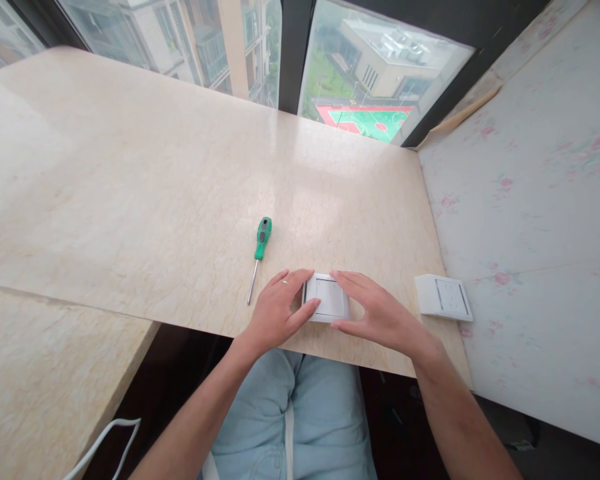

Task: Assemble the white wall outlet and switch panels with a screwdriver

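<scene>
A white switch box with a wide rocker plate [330, 297] lies on the stone counter near its front edge. My left hand [279, 307] holds its left side, the thumb resting on the front face and the fingers at the upper left corner. On the right side, my right hand [375, 308] has its fingertips at the upper right corner and its thumb by the lower right corner. A green-handled screwdriver [263, 238] lies to the left of the box, its metal shaft pointing toward the front edge.
A second white box with a socket plate [447, 297] stands at the right, against the flowered wall [530, 233]. Windows with dark frames [296, 53] border the back of the counter [130, 180]. A white cable [115, 423] hangs at the lower left.
</scene>
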Action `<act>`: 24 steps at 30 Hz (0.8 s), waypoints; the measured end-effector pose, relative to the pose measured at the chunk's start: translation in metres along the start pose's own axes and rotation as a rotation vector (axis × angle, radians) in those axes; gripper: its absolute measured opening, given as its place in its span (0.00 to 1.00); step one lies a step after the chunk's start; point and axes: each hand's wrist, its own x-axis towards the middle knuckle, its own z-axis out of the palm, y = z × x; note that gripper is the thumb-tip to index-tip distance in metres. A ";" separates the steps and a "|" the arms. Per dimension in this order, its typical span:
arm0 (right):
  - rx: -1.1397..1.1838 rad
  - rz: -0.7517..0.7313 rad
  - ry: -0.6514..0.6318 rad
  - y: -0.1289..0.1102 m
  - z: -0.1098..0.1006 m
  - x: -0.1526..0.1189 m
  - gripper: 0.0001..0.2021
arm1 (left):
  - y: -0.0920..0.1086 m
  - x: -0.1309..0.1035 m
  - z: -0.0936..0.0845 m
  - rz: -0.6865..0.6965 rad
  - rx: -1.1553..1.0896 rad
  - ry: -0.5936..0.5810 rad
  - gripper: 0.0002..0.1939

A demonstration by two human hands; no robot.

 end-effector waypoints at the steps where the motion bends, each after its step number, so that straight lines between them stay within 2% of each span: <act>1: -0.005 -0.001 -0.001 0.000 0.000 0.000 0.37 | 0.000 0.000 0.000 -0.007 -0.005 0.010 0.23; 7: -0.020 -0.014 0.000 -0.002 0.000 -0.001 0.36 | 0.003 0.001 0.003 -0.029 -0.013 0.023 0.20; 24: -0.035 0.020 0.003 -0.012 -0.001 0.004 0.32 | 0.009 -0.002 0.016 0.037 0.214 0.063 0.22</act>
